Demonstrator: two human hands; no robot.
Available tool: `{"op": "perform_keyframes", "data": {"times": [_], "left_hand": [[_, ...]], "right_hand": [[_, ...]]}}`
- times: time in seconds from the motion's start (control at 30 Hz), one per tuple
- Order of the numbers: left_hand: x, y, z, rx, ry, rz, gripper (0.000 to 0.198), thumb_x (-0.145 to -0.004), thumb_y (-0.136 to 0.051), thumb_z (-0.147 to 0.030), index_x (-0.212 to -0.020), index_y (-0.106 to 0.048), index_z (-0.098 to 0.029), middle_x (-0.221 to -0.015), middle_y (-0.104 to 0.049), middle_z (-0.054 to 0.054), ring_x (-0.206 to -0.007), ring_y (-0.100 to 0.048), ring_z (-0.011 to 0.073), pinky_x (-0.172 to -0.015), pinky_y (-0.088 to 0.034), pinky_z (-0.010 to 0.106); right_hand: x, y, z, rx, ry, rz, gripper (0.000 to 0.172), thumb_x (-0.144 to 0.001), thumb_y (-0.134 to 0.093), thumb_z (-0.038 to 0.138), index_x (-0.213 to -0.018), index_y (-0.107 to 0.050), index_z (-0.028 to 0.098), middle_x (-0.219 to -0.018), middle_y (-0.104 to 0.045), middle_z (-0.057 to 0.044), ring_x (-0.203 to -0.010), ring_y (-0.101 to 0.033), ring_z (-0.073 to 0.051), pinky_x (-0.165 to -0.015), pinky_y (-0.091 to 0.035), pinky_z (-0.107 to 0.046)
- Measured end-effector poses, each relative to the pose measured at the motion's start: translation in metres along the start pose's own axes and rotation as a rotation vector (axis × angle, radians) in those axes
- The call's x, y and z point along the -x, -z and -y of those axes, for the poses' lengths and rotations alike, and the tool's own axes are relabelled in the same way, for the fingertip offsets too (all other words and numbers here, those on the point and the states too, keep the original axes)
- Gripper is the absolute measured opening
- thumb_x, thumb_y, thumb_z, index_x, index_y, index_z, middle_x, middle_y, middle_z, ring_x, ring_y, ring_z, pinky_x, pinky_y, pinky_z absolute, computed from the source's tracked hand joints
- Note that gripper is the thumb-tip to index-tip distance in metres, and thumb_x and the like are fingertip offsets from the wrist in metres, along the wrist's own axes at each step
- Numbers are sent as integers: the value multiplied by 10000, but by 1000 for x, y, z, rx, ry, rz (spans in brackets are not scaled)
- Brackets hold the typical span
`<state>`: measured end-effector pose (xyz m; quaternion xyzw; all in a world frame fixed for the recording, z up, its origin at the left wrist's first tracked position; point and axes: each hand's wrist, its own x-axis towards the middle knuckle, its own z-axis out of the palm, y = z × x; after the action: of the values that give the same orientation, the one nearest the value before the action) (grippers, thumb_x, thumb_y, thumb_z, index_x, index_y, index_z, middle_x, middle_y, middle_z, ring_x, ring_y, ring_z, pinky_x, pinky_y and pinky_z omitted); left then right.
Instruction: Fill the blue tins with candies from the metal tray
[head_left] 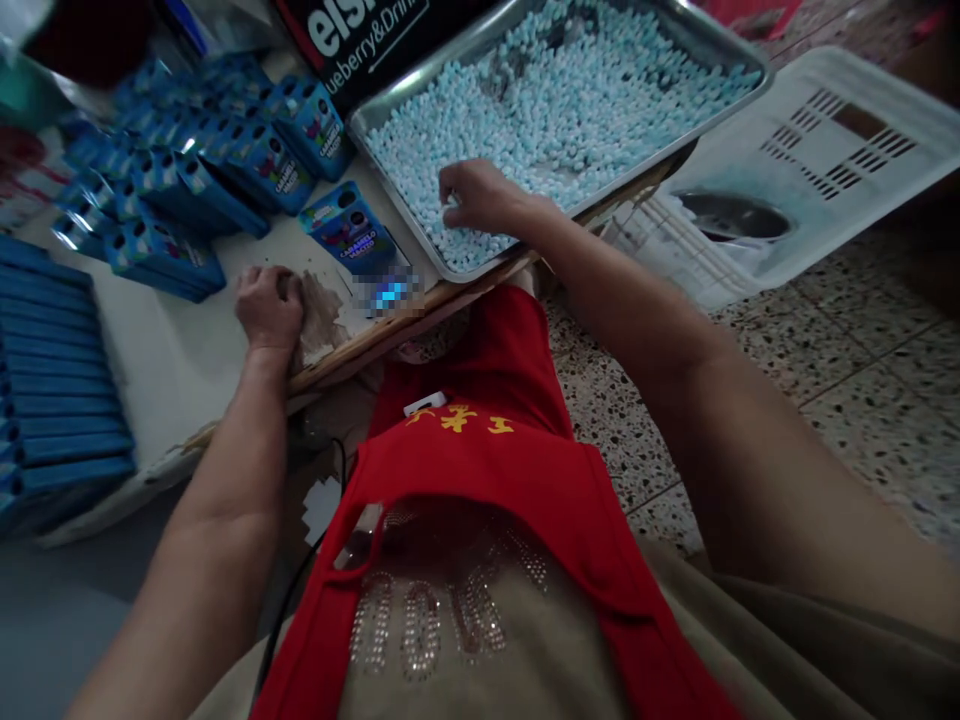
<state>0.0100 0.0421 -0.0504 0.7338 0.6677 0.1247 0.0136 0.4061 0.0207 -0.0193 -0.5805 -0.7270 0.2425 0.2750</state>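
Note:
A metal tray (409, 215) holds a wide layer of small pale blue and white candies (585, 95). My right hand (480, 197) is down at the tray's near left end, thumb and fingers curled together around a few candies. Beside the tray, an open-topped blue box (351, 232) printed "CARAMELO MACIZO" stands upright on what looks like a small scale (388, 290), its lit blue display blurred out. My left hand (268, 305) rests on the worn tabletop left of that box, fingers folded into a loose fist. Nothing shows in it.
Many similar blue boxes (202, 165) stand grouped at the back left. Flat blue boxes (64, 390) are stacked along the left edge. A white plastic crate (817, 200) sits right of the tray, above the speckled floor. The table's wooden front edge (360, 345) is chipped.

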Motion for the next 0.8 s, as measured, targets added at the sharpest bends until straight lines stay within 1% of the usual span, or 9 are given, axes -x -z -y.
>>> {"op": "perform_keyframes", "data": {"times": [0.07, 0.13, 0.2, 0.3, 0.43, 0.53, 0.63, 0.7, 0.8], "left_hand": [[1, 3, -4, -29, 6, -1, 286, -1102, -614, -228, -1303, -770, -96, -1381, -705, 203, -1438, -584, 373, -1354, -414, 544], [1, 5, -6, -43, 5, -5, 267, -1094, -600, -234, -1269, -761, -112, -1387, -701, 212, -1437, -587, 381, -1358, -412, 551], [0, 6, -6, -39, 7, -6, 219, -1075, -594, -237, -1197, -753, -148, -1367, -704, 211, -1437, -597, 386, -1366, -412, 544], [0, 6, -3, -22, 10, -19, 156, -1057, -598, -272, -1113, -738, -233, -1327, -721, 180, -1450, -617, 389, -1368, -426, 522], [4, 1, 5, 11, -5, -63, 182, -1051, -598, -326, -1117, -758, -267, -1320, -755, 168, -1427, -639, 409, -1341, -468, 581], [5, -2, 12, 33, -33, -74, 213, -1064, -599, -350, -1148, -776, -268, -1332, -767, 175, -1402, -655, 410, -1330, -477, 600], [3, -4, 17, 50, -35, -54, 215, -1088, -617, -352, -1172, -780, -238, -1364, -758, 191, -1412, -654, 398, -1355, -445, 581], [1, -4, 19, 61, -28, -33, 203, -1091, -649, -324, -1193, -780, -207, -1361, -755, 187, -1411, -651, 387, -1380, -410, 582], [-1, -4, 18, 76, -14, -9, 212, -1097, -685, -268, -1257, -775, -162, -1381, -740, 177, -1442, -627, 382, -1392, -386, 598]], "right_hand": [[5, 2, -5, -184, -97, -129, 501, -886, -821, -79, -705, -508, 268, -688, -428, 67, -859, -387, -158, -798, -339, -257], [9, 4, -10, -414, -236, -201, 453, -882, -828, -62, -715, -550, 254, -662, -480, 74, -838, -405, -146, -737, -336, -249], [14, 6, -14, -584, -348, -192, 388, -946, -816, 33, -745, -565, 251, -649, -528, 76, -759, -411, -139, -667, -322, -257], [19, 8, -20, -727, -417, -160, 294, -1041, -756, 259, -813, -571, 267, -686, -595, 51, -626, -404, -136, -586, -314, -282], [22, 10, -28, -986, -495, -206, 237, -963, -821, 355, -851, -629, 275, -741, -636, 10, -585, -452, -133, -503, -325, -267], [21, 10, -29, -1008, -540, -185, 232, -958, -857, 344, -870, -657, 266, -787, -660, 0, -618, -513, -130, -494, -363, -234], [19, 11, -22, -991, -554, -174, 160, -980, -837, 257, -913, -692, 269, -830, -684, -5, -686, -579, -145, -541, -434, -234], [15, 13, -13, -1006, -567, -161, 168, -996, -815, 159, -925, -698, 257, -834, -677, -2, -707, -572, -133, -584, -455, -227], [9, 20, 5, -997, -573, -150, 243, -1087, -717, 52, -901, -689, 207, -791, -655, -5, -694, -508, -106, -578, -414, -202]]}}
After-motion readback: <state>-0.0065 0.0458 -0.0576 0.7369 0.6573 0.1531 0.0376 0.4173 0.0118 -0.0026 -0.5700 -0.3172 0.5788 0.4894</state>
